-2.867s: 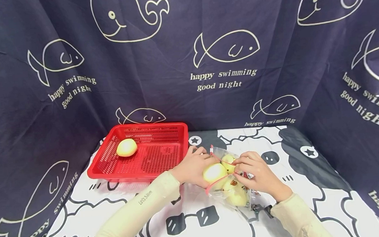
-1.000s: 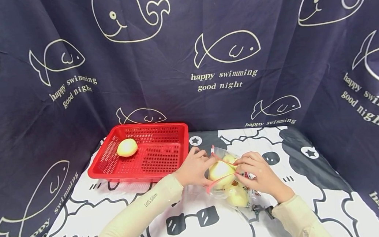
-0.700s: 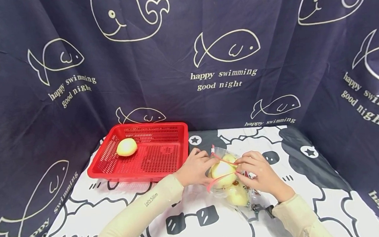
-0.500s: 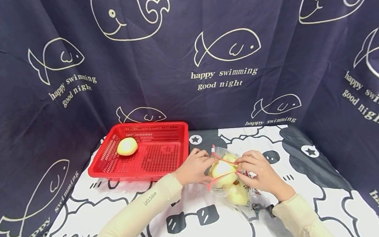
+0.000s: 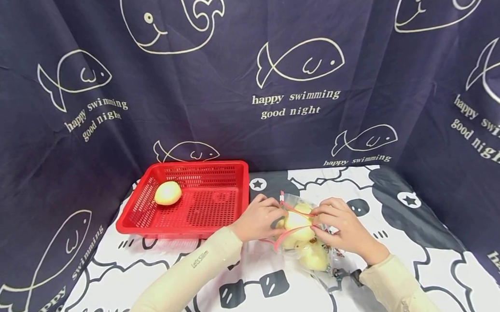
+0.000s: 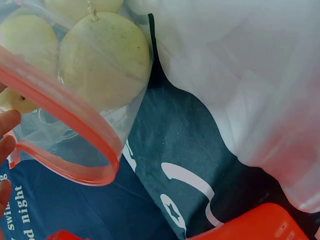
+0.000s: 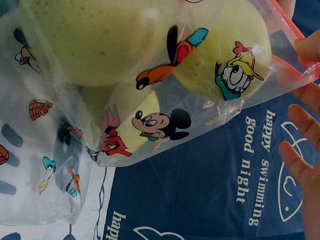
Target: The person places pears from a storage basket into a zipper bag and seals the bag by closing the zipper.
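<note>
A clear zip bag (image 5: pixel 292 250) with red zip edges and cartoon prints holds several pale yellow pears (image 5: pixel 312 256), one with a stem in the left wrist view (image 6: pixel 106 60). The thumb and forefinger of my right hand (image 5: pixel 341 227) pinch the bag's red edge; the other fingers spread away in the right wrist view. My left hand (image 5: pixel 259 219) is at the bag's mouth, fingers loosely bent beside the red edge, gripping nothing that shows. Only its fingertips (image 6: pixel 7 121) appear in the left wrist view. The gap between its thumb and fingers is partly hidden.
A red perforated basket (image 5: pixel 185 232) stands left of the bag, with one yellow pear (image 5: pixel 167 193) in its back left part. The table has a black-and-white printed cloth (image 5: pixel 260 305). Dark blue fabric (image 5: pixel 211 96) hangs behind and on both sides.
The pear under my left hand has gone deeper into the bag, to the right. My left hand has drawn back from it to the bag's mouth. My right hand keeps pinching the edge.
</note>
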The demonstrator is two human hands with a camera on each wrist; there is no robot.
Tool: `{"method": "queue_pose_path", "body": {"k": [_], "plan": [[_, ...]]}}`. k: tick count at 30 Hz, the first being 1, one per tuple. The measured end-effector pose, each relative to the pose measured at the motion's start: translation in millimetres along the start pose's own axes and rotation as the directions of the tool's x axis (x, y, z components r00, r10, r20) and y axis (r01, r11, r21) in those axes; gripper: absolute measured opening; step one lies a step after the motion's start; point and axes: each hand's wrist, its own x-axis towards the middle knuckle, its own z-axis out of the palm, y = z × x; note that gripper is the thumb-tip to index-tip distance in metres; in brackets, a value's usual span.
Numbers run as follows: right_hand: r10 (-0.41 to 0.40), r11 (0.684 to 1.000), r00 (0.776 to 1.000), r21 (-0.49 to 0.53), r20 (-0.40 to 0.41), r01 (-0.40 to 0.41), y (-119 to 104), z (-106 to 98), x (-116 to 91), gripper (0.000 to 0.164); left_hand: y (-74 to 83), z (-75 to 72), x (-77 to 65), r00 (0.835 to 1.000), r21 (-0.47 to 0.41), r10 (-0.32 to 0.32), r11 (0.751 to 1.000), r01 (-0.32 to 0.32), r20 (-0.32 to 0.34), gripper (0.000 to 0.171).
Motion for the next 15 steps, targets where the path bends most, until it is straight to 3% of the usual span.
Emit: {"method": "queue_pose_path", "body": {"k": [6, 15], "plan": [[0.004, 1.0, 1.0, -0.008, 0.001, -0.004, -0.7, -1.5, 0.2, 0.026, 0.8, 4.6, 3.7, 0.999, -0.02, 0.01, 1.0, -0.011, -0.034, 0.024], [0.004, 1.0, 1.0, -0.014, -0.001, -0.004, -0.6, -2.2, -1.3, 0.027, 3.0, 8.2, 7.4, 0.999, 0.046, 0.034, 0.998, -0.033, -0.032, 0.02]]}}
